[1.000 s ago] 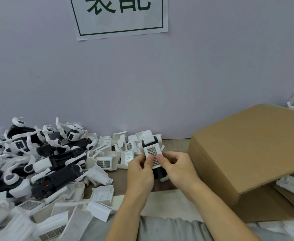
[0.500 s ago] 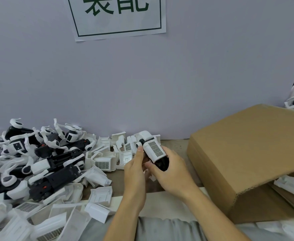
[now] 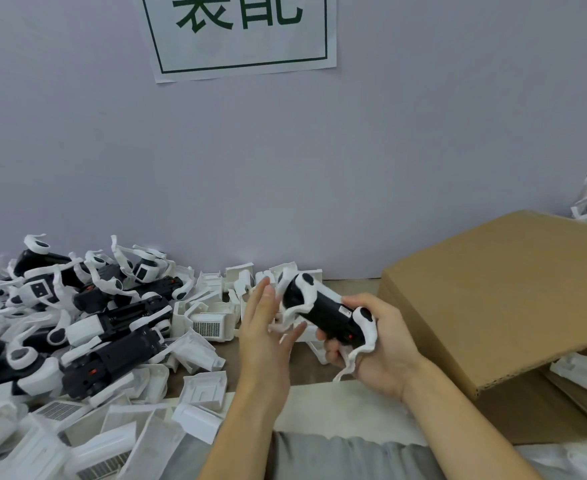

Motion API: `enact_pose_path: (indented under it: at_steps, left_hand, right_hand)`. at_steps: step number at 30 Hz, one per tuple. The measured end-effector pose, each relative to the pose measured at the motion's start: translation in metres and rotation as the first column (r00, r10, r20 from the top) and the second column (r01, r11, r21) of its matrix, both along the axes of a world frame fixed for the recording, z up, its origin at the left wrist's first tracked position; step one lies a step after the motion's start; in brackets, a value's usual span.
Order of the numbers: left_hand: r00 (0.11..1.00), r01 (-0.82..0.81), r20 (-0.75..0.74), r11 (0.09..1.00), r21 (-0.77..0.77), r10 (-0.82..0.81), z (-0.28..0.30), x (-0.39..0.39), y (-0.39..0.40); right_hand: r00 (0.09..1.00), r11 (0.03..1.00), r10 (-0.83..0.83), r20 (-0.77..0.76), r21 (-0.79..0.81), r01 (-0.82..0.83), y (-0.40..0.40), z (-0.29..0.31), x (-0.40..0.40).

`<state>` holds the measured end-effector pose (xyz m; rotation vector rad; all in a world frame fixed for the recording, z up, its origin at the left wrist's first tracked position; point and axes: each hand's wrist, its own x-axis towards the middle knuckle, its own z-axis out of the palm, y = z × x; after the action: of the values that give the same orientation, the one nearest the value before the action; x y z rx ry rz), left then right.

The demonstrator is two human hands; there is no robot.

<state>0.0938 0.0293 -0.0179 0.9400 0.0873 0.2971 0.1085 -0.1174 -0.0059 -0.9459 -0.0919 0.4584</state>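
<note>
Gripping a black plastic toy body with white curved legs (image 3: 323, 313), the right hand (image 3: 382, 344) holds it tilted above the desk (image 3: 306, 374). Its fingers (image 3: 332, 353) are curled under the body, with the thumb on top. The left hand (image 3: 268, 327) stands just beside the toy's upper end, fingers straight and slightly apart; contact with a white leg cannot be confirmed. A brown cardboard box (image 3: 493, 289) sits near the right hand on its outer side. Loose white plastic grille housings (image 3: 209, 323) lie behind and left of the left hand. A heap of similar black-and-white toy bodies (image 3: 94, 306) fills the desk's left side. A white paper sign with green characters (image 3: 240, 32) hangs on the grey wall.
</note>
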Motion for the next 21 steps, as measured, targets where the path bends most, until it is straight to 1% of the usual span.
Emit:
enact_pose_path:
  at_steps: [1, 3, 6, 8, 9, 11, 12, 14, 16, 18, 20, 21]
  left_hand:
    - [0.998, 0.056, 0.023, 0.998, -0.029, -0.055, 0.001, -0.001, 0.001]
    - [0.993, 0.109, 0.049, 0.991, -0.073, -0.105, 0.003, -0.003, 0.003]
    - [0.997, 0.082, 0.019, 0.992, -0.097, -0.080, 0.002, -0.002, 0.004]
    - [0.999, 0.036, -0.004, 0.996, -0.076, -0.036, 0.001, -0.001, 0.003]
    - [1.000, 0.003, -0.009, 0.999, -0.048, -0.004, 0.001, -0.001, 0.002]
    - [0.999, -0.053, -0.003, 0.998, 0.031, 0.053, 0.001, -0.002, 0.002]
    - [0.997, -0.073, 0.005, 0.995, 0.066, 0.073, 0.002, -0.002, 0.001]
    - [0.996, -0.095, 0.016, 0.988, 0.120, 0.093, 0.002, -0.002, 0.000]
    - [0.995, -0.102, 0.032, 0.985, 0.139, 0.098, 0.003, -0.002, 0.000]
    - [0.993, -0.116, 0.032, 0.987, 0.114, 0.113, 0.002, -0.001, 0.000]
    - [0.990, -0.139, 0.014, 0.988, 0.066, 0.138, 0.000, 0.002, 0.001]
    - [0.988, -0.152, 0.006, 0.987, 0.042, 0.152, -0.002, 0.004, 0.001]
  right_hand:
    - [0.999, 0.999, 0.050, -0.002, -0.010, -0.050, 0.001, 0.000, 0.000]
    - [0.996, 0.996, 0.085, -0.020, -0.032, -0.085, 0.002, 0.000, -0.001]
    - [0.996, 0.996, 0.078, -0.041, -0.037, -0.079, 0.001, -0.003, 0.001]
    - [0.999, 0.992, 0.053, -0.005, -0.118, -0.053, 0.001, -0.006, 0.002]
    - [0.999, 0.980, 0.014, 0.033, -0.199, -0.007, 0.003, -0.008, 0.003]
    - [0.983, 0.916, -0.103, 0.152, -0.370, 0.153, 0.006, -0.014, 0.007]
    - [0.965, 0.879, -0.141, 0.220, -0.421, 0.224, 0.008, -0.015, 0.007]
    - [0.925, 0.831, -0.174, 0.338, -0.454, 0.322, 0.010, -0.018, 0.007]
    - [0.894, 0.826, -0.136, 0.426, -0.449, 0.340, 0.009, -0.018, 0.006]
    - [0.878, 0.838, -0.048, 0.476, -0.459, 0.295, 0.008, -0.014, 0.001]
    - [0.849, 0.784, 0.052, 0.526, -0.548, 0.292, 0.006, -0.013, -0.002]
    - [0.831, 0.718, 0.105, 0.546, -0.620, 0.316, 0.006, -0.012, -0.002]
